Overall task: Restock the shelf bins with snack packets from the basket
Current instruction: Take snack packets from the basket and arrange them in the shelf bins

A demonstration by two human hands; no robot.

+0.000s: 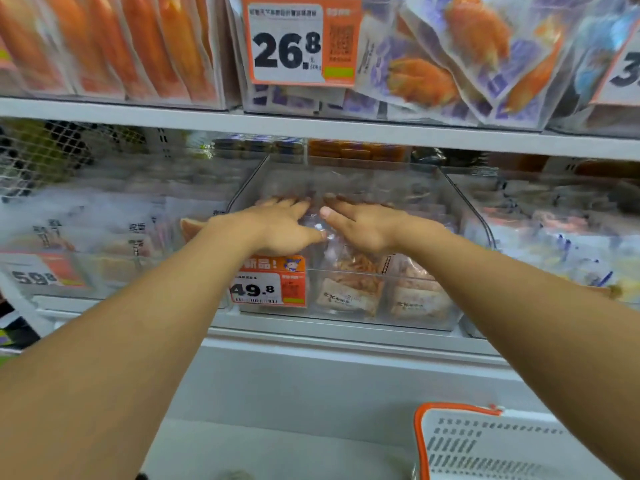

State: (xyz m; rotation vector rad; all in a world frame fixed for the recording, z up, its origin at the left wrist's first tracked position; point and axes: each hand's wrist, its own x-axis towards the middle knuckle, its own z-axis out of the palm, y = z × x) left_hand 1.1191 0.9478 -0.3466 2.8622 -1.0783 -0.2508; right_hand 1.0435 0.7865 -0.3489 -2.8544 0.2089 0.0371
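A clear plastic shelf bin (467,206) sits in the middle of the lower shelf, filled with transparent snack packets (349,289) of orange-brown pieces. Both my hands reach into it from above. My left hand (277,226) lies flat, fingers straight, pressing on the packets at the bin's left side. My right hand (363,225) lies beside it, fingers extended forward over the packets, thumb pointing toward the left hand. The white basket (485,445) with an orange rim stands at the bottom right; its contents are hidden.
An orange price tag reading 49.8 (270,284) hangs on the bin's front. Neighbouring bins of packets stand left (86,230) and right (561,233). The upper shelf (311,128) carries orange snack packs and a 26.8 tag (294,43). A white freezer lid (311,393) lies below.
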